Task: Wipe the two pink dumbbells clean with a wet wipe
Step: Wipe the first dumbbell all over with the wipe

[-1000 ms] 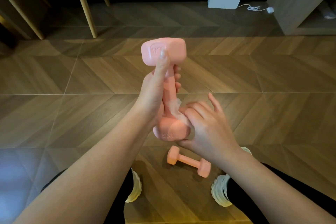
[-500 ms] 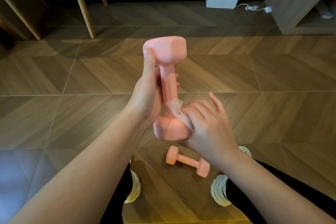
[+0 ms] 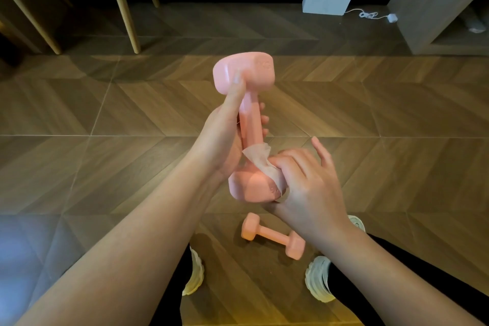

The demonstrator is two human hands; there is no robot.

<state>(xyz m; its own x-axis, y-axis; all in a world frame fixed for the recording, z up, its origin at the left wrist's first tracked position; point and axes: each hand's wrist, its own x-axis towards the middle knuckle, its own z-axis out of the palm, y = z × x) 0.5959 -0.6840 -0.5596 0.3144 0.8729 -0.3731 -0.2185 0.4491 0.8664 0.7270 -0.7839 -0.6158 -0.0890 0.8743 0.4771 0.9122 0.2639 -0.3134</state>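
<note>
Fingers [image 3: 264, 121] of the left hand [image 3: 219, 140] wrap the handle of one pink dumbbell [image 3: 251, 119], held upright in the air; the right hand [image 3: 307, 185] grips a wet wipe [image 3: 260, 160] against its lower head. Wiping looks midway on this one; the second dumbbell [image 3: 272, 237] lies on the floor [image 3: 105, 114] between the shoes [image 3: 318, 282], likely yet to do.
</note>
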